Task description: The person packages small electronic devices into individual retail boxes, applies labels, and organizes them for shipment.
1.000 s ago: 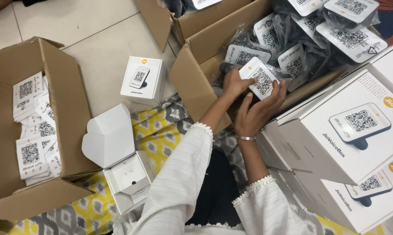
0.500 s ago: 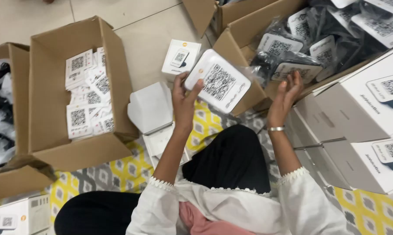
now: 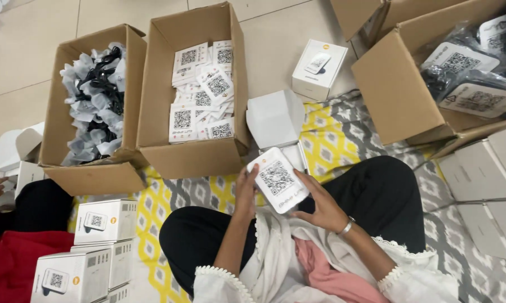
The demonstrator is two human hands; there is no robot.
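Both hands are holding a white device (image 3: 277, 180) over the lap — the left hand (image 3: 245, 191) is gripping its left edge, the right hand (image 3: 321, 206) is cupping its right side, fingers curled. An open white box (image 3: 276, 120) is lying just beyond, apparently touching a carton (image 3: 197, 157) of cards.

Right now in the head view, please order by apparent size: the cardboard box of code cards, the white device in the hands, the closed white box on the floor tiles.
1. Cardboard box of code cards, clearly largest.
2 and 3. White device and closed white box look alike; the device is nearer the camera, so unsure.
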